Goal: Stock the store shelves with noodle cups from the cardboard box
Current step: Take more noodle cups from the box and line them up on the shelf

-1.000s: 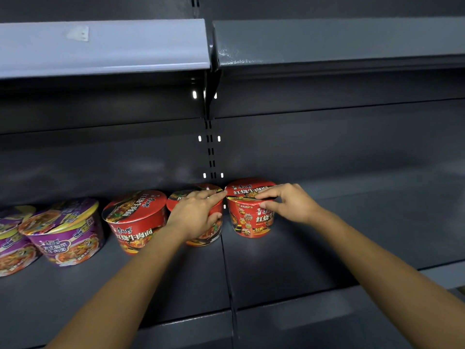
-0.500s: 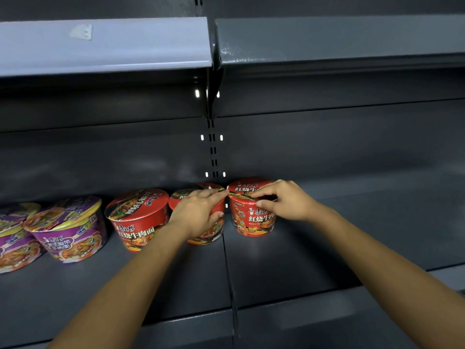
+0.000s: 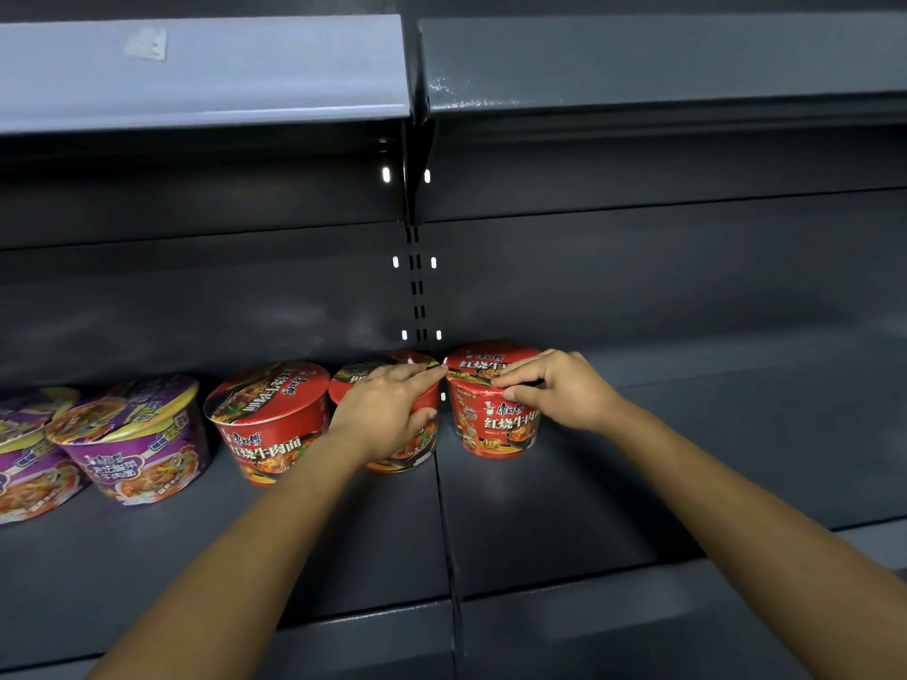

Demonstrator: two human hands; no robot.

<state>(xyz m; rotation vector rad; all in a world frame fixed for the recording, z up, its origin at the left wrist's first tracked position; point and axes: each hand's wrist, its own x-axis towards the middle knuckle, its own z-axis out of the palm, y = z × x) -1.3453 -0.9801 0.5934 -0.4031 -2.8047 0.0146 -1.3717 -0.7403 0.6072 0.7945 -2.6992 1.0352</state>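
Starting at the far left edge of the lower shelf [image 3: 638, 483], there's the cut-off purple cup [image 3: 24, 463], only partly in frame, and just beside it, touching or nearly so, the second purple cup [image 3: 132, 444], its yellow-rimmed lid facing us at a tilt. A small gap, then the first red cup [image 3: 270, 419] stands upright with its red lid and Chinese lettering plain to see.

Now the action. The left hand [image 3: 387, 409] is draped over the middle red cup [image 3: 407, 449], fingers spread across the lid and reaching toward its far right rim, thumb curled down against the cup's side wall. That's a real grip from above. The cup sits on the left shelf board, right by the seam [image 3: 441, 507] where the two boards meet, just beside the first red cup.

Across the seam, the right red cup [image 3: 495, 424] stands upright on the right board, back toward the rear edge of the shelf, very close to the middle red cup. Whether their rims touch I can't tell. The right hand [image 3: 564, 390] has it: fingertips curled onto the near edge of the lid, thumb pressed on the wall just under the rim, a pinch on the cup's right side.

Behind the gap between the two hands rises the slotted upright [image 3: 417, 287], and overhead runs the upper shelf [image 3: 196, 66], grey, with a torn bit of label on its front.
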